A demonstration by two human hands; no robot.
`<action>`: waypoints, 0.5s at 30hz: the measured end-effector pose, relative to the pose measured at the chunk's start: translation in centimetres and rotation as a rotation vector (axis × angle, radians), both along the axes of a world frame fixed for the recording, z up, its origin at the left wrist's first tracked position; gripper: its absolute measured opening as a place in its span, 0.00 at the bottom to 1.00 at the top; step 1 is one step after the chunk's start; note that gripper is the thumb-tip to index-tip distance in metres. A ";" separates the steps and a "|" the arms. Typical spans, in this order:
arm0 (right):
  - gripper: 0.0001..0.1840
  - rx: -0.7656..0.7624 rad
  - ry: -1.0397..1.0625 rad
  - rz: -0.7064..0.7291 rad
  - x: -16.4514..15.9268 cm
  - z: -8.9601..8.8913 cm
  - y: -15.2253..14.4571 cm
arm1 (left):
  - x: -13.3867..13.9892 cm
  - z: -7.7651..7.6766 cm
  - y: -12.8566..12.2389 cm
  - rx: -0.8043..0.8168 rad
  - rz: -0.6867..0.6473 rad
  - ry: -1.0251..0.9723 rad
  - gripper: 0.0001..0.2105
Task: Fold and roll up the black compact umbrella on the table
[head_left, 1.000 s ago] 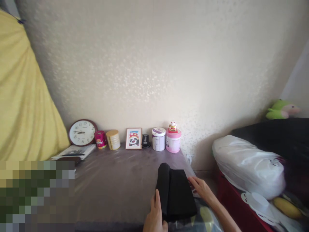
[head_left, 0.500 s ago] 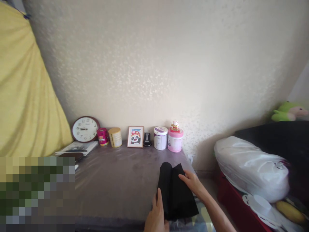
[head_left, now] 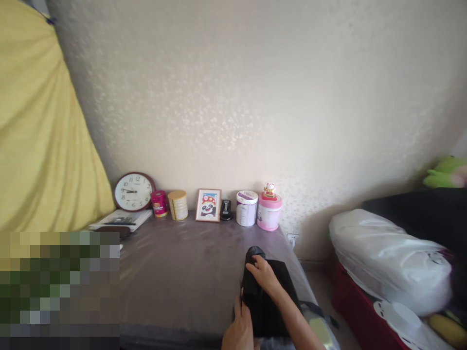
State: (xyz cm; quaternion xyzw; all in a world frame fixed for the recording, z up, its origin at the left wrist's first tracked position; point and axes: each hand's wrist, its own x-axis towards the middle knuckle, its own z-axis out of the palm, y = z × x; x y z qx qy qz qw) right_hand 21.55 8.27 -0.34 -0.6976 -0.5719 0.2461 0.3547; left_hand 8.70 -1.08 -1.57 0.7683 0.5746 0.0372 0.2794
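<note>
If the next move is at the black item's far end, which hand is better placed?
Probably the right hand: it lies over the black item close to that end, while the left hand sits lower, beside the near left edge.

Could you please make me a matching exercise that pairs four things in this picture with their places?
Things:
1. Round white clock with a brown rim
2. Small red-and-white cat figurine
3. Upright rectangular frame with a panda picture
4. Matte black, partly rolled item

Places:
A. Directly left of the small black device
B. Under the person's right hand
C. Next to the hanging yellow cloth
D. On top of the pink-lidded round tub

Pairs: 1-C; 2-D; 3-A; 4-B
</note>
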 end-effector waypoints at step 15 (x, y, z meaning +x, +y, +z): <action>0.12 0.058 -0.147 0.330 -1.9 2.4 -3.1 | 0.0 -4.6 1.4 0.591 -0.193 -0.067 0.42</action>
